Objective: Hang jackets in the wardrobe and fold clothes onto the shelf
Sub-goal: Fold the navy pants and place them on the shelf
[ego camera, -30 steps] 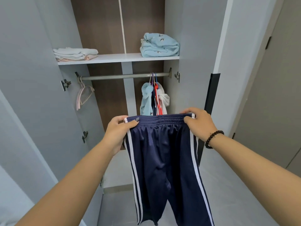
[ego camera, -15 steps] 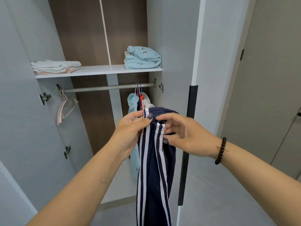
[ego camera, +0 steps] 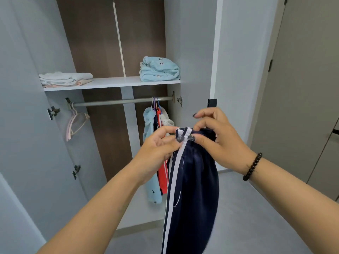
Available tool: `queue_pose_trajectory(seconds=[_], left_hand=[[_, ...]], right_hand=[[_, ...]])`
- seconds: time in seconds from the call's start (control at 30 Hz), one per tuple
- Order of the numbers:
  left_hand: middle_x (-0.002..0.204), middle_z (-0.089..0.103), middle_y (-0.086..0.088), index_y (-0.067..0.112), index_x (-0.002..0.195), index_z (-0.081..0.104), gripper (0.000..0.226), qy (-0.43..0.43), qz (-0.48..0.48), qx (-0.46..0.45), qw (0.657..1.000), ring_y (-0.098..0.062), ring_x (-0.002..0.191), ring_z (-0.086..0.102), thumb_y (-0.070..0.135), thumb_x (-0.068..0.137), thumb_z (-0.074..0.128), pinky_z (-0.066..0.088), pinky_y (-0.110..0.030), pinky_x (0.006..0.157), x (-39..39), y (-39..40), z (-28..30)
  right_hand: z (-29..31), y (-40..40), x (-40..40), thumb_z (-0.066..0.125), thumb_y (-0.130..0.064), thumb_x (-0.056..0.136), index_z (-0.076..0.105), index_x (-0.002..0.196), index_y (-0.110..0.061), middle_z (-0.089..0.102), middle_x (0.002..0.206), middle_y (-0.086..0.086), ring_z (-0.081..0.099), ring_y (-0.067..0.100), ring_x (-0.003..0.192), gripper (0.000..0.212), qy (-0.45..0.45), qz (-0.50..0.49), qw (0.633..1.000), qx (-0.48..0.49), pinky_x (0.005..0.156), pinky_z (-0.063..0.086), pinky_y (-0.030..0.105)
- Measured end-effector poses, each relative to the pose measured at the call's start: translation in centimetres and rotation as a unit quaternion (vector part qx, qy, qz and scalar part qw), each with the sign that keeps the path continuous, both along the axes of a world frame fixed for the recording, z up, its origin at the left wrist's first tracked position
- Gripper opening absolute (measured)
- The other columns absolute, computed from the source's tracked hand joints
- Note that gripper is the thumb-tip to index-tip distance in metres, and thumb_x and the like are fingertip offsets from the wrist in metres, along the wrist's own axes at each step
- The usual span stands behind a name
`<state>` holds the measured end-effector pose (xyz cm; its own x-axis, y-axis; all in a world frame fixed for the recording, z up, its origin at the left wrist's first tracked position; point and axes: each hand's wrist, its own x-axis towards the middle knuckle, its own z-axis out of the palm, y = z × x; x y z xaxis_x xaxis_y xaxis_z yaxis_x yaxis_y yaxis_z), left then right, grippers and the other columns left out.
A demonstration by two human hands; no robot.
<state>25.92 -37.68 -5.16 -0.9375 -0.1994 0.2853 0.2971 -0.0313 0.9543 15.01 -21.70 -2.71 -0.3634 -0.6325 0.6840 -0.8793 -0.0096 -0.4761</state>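
Observation:
Navy track pants (ego camera: 194, 180) with white side stripes hang down in front of me, folded lengthwise. My left hand (ego camera: 157, 145) pinches the waistband at its left edge. My right hand (ego camera: 218, 140) grips the bunched waistband from the right; the two hands touch at the top. Behind them stands the open wardrobe with a white shelf (ego camera: 113, 82) and a metal rail (ego camera: 121, 101). Hanging jackets (ego camera: 153, 125), light blue, red and white, crowd the rail's right end.
A folded light blue garment (ego camera: 159, 69) lies on the shelf's right side, a folded white and pink stack (ego camera: 64, 79) on its left. Empty pink hangers (ego camera: 76, 121) dangle at the rail's left end. The open door (ego camera: 23, 107) stands at left, a closed door (ego camera: 302, 88) at right.
The pants went from spread wide at the waistband to folded in half lengthwise. Both hands came together at the top, and the view shifted closer and lower on the wardrobe.

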Motion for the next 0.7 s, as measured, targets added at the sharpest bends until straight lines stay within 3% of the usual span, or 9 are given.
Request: queue_pose_trajectory(seconds=[0.1,0.2,0.33,0.4,0.47,0.53,0.63,0.7], left_hand=[[0.118,0.067,-0.014,0.013,0.126,0.056,0.055,0.015,-0.010,-0.044,0.999,-0.033,0.108,0.066,-0.001,0.076,0.074,0.055,-0.042,0.091,0.8,0.2,-0.3],[0.118,0.068,-0.004,0.019,0.126,0.060,0.062,0.022,0.028,-0.095,0.995,-0.026,0.106,0.068,-0.013,0.074,0.074,0.058,-0.042,0.086,1.2,0.6,-0.5],[0.126,0.058,-0.009,0.019,0.123,0.050,0.070,0.011,0.067,-0.047,0.997,-0.026,0.101,0.069,-0.021,0.070,0.073,0.060,-0.042,0.080,1.7,0.3,-0.9],[0.125,0.057,-0.008,0.017,0.117,0.050,0.066,0.015,0.077,-0.034,0.996,-0.025,0.098,0.070,-0.025,0.070,0.069,0.060,-0.039,0.076,2.0,0.0,-1.2],[0.125,0.056,-0.007,0.017,0.114,0.049,0.064,0.011,0.086,-0.028,0.996,-0.022,0.095,0.071,-0.028,0.070,0.064,0.059,-0.034,0.072,2.2,0.0,-1.6],[0.126,0.054,-0.003,0.021,0.117,0.047,0.068,0.004,0.102,-0.014,0.995,-0.017,0.096,0.070,-0.028,0.072,0.061,0.058,-0.029,0.070,2.3,0.0,-2.2],[0.123,0.060,-0.004,0.024,0.122,0.049,0.067,-0.001,0.115,0.027,0.993,-0.013,0.096,0.069,-0.023,0.076,0.061,0.056,-0.026,0.073,2.4,-0.3,-3.4],[0.117,0.067,-0.010,0.018,0.123,0.055,0.052,-0.022,0.090,0.047,0.995,-0.020,0.100,0.069,-0.014,0.081,0.061,0.056,-0.028,0.077,2.5,-0.4,-4.5]], right_hand=[[0.8,-0.4,0.1,0.073,-0.011,0.081,0.067,0.085,-0.021,0.061,0.101,-0.009,0.058,0.000,0.096,0.012,0.006,0.033,0.999,0.003,0.085,0.044,0.009],[0.6,-0.8,0.3,0.078,-0.019,0.076,0.068,0.086,-0.027,0.063,0.098,-0.010,0.063,0.003,0.086,0.016,0.009,0.063,0.998,0.021,0.079,0.051,0.014],[-0.2,-1.3,0.2,0.063,-0.064,0.068,0.052,0.096,-0.043,0.066,0.092,-0.014,0.064,0.003,0.081,0.037,-0.069,0.036,0.993,0.091,0.073,0.054,0.020],[-0.8,-1.6,0.2,0.047,-0.077,0.066,0.054,0.084,-0.040,0.063,0.073,-0.016,0.060,-0.002,0.067,0.041,-0.050,0.007,0.987,0.150,0.062,0.048,0.021],[-1.2,-1.9,0.5,0.044,-0.076,0.071,0.052,0.061,-0.035,0.055,0.053,-0.018,0.052,0.001,0.053,0.043,-0.006,-0.018,0.987,0.158,0.052,0.037,0.019],[-1.0,-2.3,1.0,0.051,-0.071,0.074,0.049,0.051,-0.031,0.051,0.047,-0.014,0.048,0.006,0.050,0.047,0.047,-0.031,0.988,0.141,0.047,0.032,0.019],[-0.2,-3.1,1.8,0.055,-0.069,0.070,0.054,0.053,-0.023,0.047,0.045,-0.006,0.043,0.012,0.045,0.050,0.111,-0.039,0.982,0.148,0.045,0.033,0.023],[0.2,-3.6,2.1,0.057,-0.069,0.069,0.058,0.057,-0.017,0.048,0.047,-0.005,0.042,0.011,0.046,0.053,0.126,-0.041,0.977,0.165,0.046,0.032,0.025]])
